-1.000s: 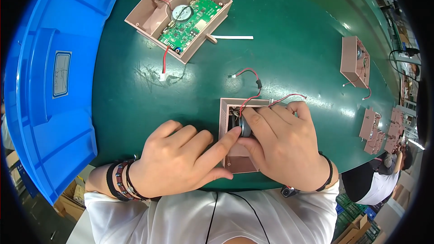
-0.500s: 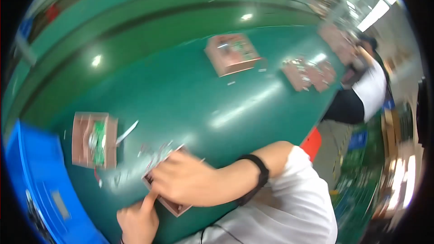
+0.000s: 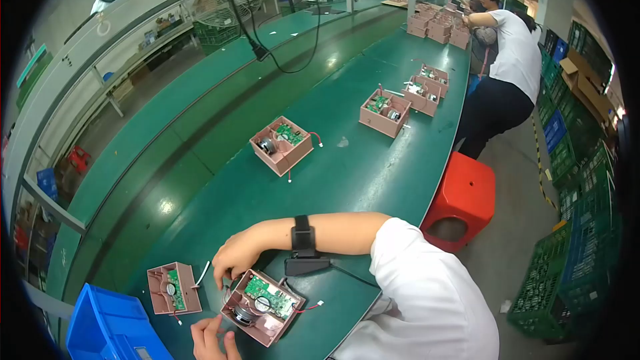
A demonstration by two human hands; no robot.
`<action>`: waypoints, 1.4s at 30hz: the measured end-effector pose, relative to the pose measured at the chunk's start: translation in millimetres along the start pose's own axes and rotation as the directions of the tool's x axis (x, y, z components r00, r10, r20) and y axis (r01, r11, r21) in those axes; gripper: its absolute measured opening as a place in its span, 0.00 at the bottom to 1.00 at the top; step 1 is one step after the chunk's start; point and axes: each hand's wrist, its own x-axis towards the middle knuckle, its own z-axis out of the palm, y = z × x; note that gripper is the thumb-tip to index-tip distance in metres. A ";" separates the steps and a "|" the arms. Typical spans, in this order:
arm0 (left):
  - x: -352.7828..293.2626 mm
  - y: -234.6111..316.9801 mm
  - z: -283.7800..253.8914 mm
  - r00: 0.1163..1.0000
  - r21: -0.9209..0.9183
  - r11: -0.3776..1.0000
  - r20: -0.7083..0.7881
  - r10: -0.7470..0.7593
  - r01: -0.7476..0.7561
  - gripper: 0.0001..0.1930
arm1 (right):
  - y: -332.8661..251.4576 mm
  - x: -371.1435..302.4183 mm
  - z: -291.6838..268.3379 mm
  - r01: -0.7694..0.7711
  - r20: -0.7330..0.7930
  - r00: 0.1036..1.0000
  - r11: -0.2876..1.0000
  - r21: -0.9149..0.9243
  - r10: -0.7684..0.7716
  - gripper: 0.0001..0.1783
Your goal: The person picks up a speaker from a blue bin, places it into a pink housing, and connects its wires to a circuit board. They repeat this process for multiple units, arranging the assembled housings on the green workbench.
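Note:
A pink open-topped box sits on the green bench close to me, slightly turned. Inside it are a green circuit board and a round dark speaker-like part. At the box's far left corner is my right hand, its fingers bent down and drawn together beside thin wires; whatever they pinch is too small to make out. My left hand is by the box's near left side, fingers and thumb apart, with nothing visible in it. A short wire with a white plug sticks out on the right.
A similar pink box stands to the left, beside a blue bin. Another pink box and several more stand farther along the bench. A black device lies under my right forearm. A red stool and a co-worker are at right.
The view has swung, now showing more of the far bench. My right hand has moved off the box's top to its far left corner, uncovering the inside. My left hand stays at the near side.

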 end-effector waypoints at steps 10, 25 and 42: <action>10.7 -22.9 26.8 0.984 -0.025 0.984 -0.055 0.172 -0.174 0.14 | 18.2 12.8 7.4 -0.038 -0.273 0.962 0.997 -0.067 0.019 0.07; 40.8 -51.1 45.9 0.978 -0.727 0.686 -0.164 -0.130 -0.030 0.13 | -57.1 3.0 -7.1 0.003 -0.575 0.805 0.971 -0.239 -0.144 0.12; 45.5 -38.7 38.4 0.967 -0.958 0.279 -0.009 -0.253 0.064 0.06 | -80.1 0.6 -20.9 -0.099 -0.445 0.892 0.995 -0.010 0.084 0.12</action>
